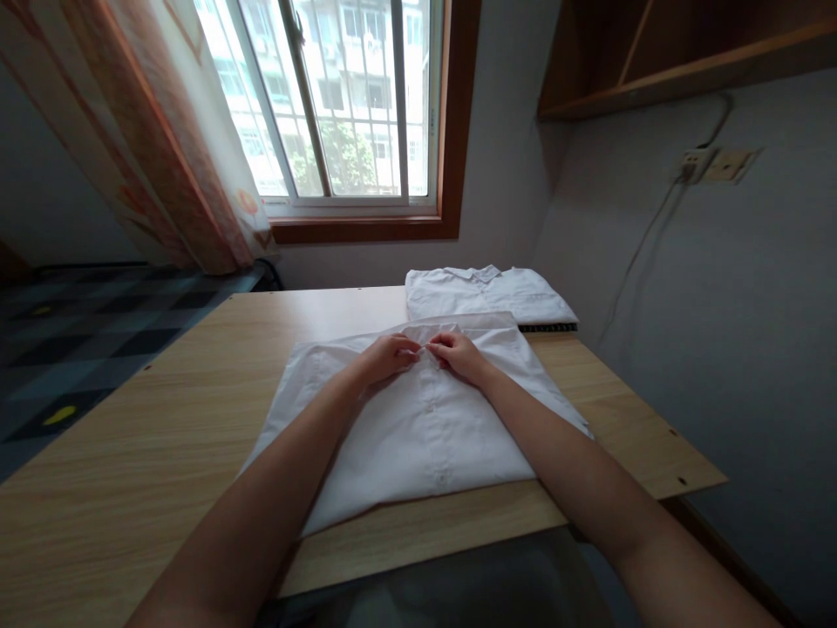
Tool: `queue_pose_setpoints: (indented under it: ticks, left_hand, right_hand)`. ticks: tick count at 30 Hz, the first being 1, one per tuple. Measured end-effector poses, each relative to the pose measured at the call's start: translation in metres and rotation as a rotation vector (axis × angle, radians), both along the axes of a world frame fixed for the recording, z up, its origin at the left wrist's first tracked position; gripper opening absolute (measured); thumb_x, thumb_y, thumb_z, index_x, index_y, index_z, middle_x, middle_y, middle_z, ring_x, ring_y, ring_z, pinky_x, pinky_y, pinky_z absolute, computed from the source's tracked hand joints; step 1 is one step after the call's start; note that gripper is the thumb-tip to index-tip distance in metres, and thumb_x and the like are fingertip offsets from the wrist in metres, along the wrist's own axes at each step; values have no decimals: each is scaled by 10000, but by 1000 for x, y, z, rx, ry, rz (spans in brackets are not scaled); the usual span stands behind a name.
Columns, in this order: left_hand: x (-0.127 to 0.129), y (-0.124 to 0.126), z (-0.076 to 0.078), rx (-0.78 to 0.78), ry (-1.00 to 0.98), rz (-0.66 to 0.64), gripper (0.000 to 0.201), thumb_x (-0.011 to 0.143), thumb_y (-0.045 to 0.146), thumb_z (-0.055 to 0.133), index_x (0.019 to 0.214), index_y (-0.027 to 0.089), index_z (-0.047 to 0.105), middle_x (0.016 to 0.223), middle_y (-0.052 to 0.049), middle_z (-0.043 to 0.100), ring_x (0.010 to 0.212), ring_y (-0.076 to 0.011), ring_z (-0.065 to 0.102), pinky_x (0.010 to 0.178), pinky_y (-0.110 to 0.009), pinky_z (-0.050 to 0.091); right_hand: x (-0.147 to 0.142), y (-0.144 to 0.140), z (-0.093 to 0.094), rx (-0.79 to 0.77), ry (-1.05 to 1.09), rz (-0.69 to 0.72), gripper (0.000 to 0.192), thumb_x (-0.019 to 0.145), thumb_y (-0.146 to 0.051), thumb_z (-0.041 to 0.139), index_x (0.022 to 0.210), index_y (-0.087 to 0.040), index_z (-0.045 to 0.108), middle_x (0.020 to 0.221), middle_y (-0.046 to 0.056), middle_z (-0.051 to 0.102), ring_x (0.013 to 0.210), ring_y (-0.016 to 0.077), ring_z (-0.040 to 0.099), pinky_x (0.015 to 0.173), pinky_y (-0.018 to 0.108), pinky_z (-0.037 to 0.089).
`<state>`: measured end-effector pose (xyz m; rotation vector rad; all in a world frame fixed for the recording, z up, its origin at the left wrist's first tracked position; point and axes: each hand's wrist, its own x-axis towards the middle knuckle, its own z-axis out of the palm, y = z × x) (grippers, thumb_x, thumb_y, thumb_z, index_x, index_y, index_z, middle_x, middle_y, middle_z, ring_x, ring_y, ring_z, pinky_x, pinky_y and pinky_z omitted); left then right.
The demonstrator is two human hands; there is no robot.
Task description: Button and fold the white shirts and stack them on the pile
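A white button-up shirt (398, 445) lies spread flat on the wooden table in front of me, its button placket running down the middle toward me. Near the upper part of the placket, my left hand (394, 353) pinches the shirt's fabric with fingers closed. Facing it from the right, my right hand (456, 353) pinches the same spot, the fingertips of both hands almost meeting. Whether a button sits between the fingers is too small to tell. Lower down the placket, small buttons show.
Behind the shirt, a folded white garment (484, 292) rests at the table's (189, 384) far right, with a dark patterned edge under it. A wall with an outlet (697, 164) and hanging cord stands to the right. A checked bedspread (98, 340) lies left, below a curtain (163, 157).
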<state>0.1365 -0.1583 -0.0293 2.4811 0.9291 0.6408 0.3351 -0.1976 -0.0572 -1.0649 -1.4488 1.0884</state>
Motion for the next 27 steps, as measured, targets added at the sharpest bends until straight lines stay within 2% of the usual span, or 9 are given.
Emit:
queue_pose_setpoints:
  ticks: [7,12,18,22,27]
  left_hand:
    - [2,1,-2,4,20,21,315,783,387,610,985,178,731,866,-35,611,658,-122,532,641,-241,448]
    - [5,1,-2,27,25,18,252,768,370,635,898,169,712,793,-7,555,639,-116,504,613,-231,413]
    - [11,-9,-3,99,35,85,228,820,391,590,843,188,692,847,-16,584,650,-117,510,617,-233,394]
    - [12,-14,-3,146,26,96,193,838,354,577,827,198,690,893,-21,607,683,-125,538,647,-239,404]
    - [14,-17,-4,227,31,123,132,834,241,563,797,195,681,842,-20,602,668,-127,544,652,-237,409]
  right_hand:
    - [-2,-2,3,62,-118,-18,195,742,-380,630,747,-185,627,599,-30,549,485,108,479,478,249,373]
    - [-4,-1,0,57,-156,-24,175,777,-360,608,789,-187,628,636,-18,570,507,126,525,499,262,424]
    - [-3,-5,-1,134,-273,-44,117,787,-289,616,831,-184,640,723,-1,633,575,127,564,566,261,461]
    - [-2,-7,3,107,-302,-45,126,820,-258,582,860,-167,660,716,2,629,575,135,567,586,274,473]
    - [-3,-11,8,289,-612,-113,194,821,-152,572,939,-167,725,878,50,649,833,176,594,829,304,465]
